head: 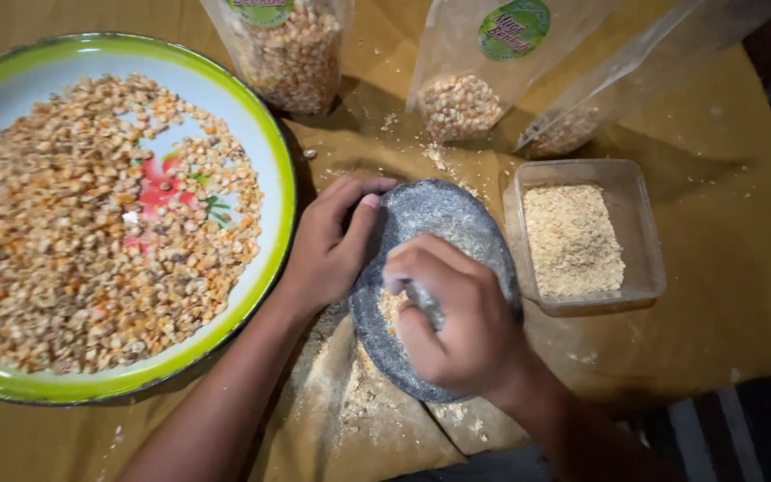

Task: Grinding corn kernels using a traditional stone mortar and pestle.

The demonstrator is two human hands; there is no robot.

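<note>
A brown cloth (733,268) covers the whole work surface and runs out of view on every side but the lower right, where a dark floor shows. On it to the left lies a big round tray (271,156) with a green rim, cut off at the left edge; a spread of dried corn kernels (73,241) hides most of the red flower painted in its middle. Just right of the tray sits a grey stone mortar (443,219), a shallow dish dusted with meal; its lower half is covered by the right hand (457,321), and the bit of crushed corn (391,308) inside shows only as a pale patch beside the fingers. Three clear bags (296,54) stand along the top, their upper parts cut off, each with kernels at the bottom; the rightmost leans and is hard to make out. A clear plastic tub (644,241) right of the mortar holds pale ground meal (573,239). The left hand (332,245) curls over the mortar's left rim, gripping it. The right hand is closed in a fist around a stone pestle (423,299), nearly all of it hidden.
</note>
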